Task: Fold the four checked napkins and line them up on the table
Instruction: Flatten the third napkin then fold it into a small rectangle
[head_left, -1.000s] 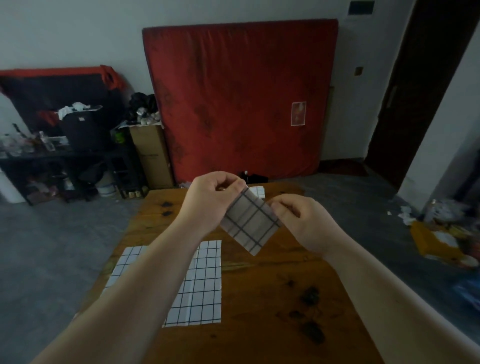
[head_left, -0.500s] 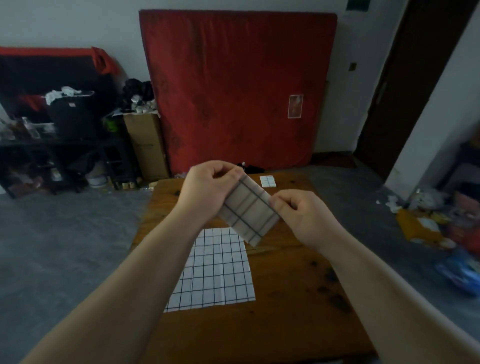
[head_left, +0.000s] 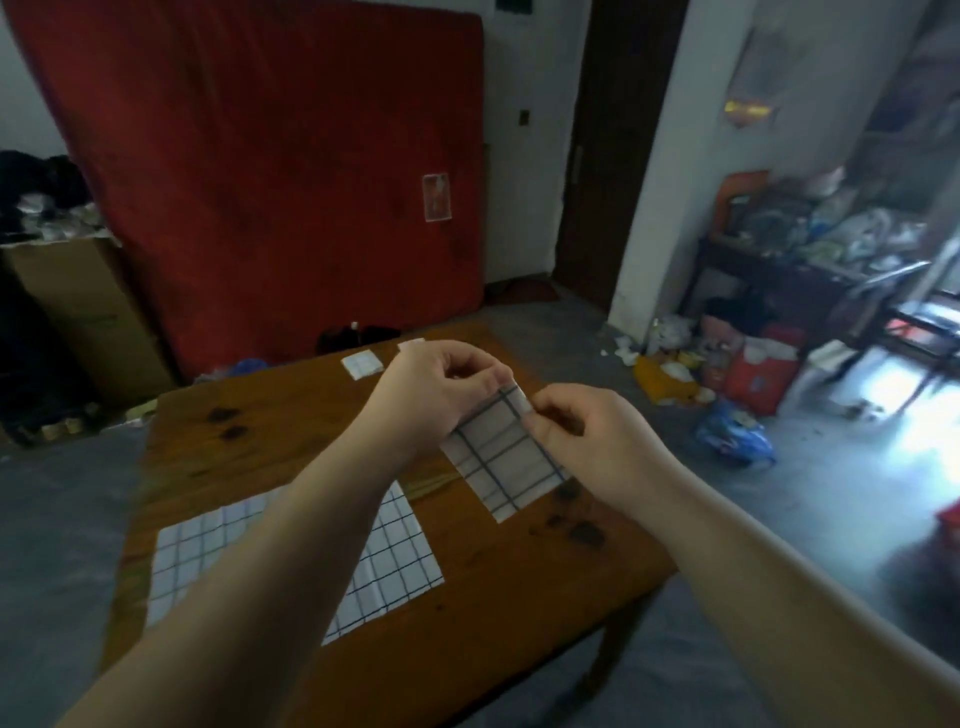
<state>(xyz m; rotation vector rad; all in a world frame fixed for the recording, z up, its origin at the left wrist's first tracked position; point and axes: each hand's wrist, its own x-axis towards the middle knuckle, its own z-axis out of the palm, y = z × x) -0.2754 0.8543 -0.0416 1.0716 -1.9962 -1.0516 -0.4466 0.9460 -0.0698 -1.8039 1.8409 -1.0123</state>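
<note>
A folded white napkin with dark checks (head_left: 506, 457) hangs in the air above the wooden table (head_left: 291, 431). My left hand (head_left: 436, 395) and my right hand (head_left: 587, 441) both pinch its top corner, close together. An unfolded checked napkin (head_left: 395, 551) lies flat on the table's near left part, partly hidden by my left forearm. Two small folded napkins lie near the far edge, one (head_left: 362, 364) in plain view, the other (head_left: 410, 343) mostly behind my left hand.
A red mattress (head_left: 270, 171) leans on the wall behind the table. A cardboard box (head_left: 78, 312) stands at the left. Bags and clutter (head_left: 748, 364) cover the floor at the right, near a dark doorway (head_left: 613, 145).
The view has swung to the right. My hands have come closer together on the napkin's top corner, and the napkin now hangs lower between them.
</note>
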